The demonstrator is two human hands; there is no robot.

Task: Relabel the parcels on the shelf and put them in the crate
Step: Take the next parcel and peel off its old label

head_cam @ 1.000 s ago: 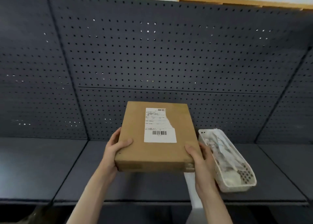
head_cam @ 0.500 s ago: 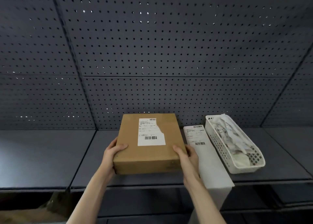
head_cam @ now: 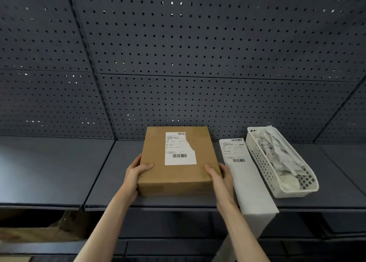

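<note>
Brown cardboard parcel (head_cam: 178, 162) flat on the dark grey shelf (head_cam: 59, 168), lying near the front edge of the middle shelf section, long side running toward the back wall. Left hand (head_cam: 134, 174) grips its near-left corner, thumb on the top face, fingers (head_cam: 136, 159) curled round the left side. Right hand (head_cam: 221, 178) grips the near-right corner, thumb on top, fingers wrapped down the right side. Whether the parcel bottom fully touches the shelf or is slightly raised, cannot tell.

White shipping label (head_cam: 179, 149) stuck on the parcel top, barcodes at upper right and lower middle, its right edge torn away in a jagged notch.

Just right of the parcel, a long white sheet (head_cam: 249, 182) with a printed label and barcodes lies on the shelf and hangs over the front edge. Right hand sits against its left edge.

Right of the sheet, a white perforated plastic basket (head_cam: 263, 162) angled on the shelf, holding crumpled label papers (head_cam: 281, 157).

Dark pegboard (head_cam: 178, 54) behind the shelf. Brown cardboard (head_cam: 35, 232) partly seen below the shelf at lower left
</note>
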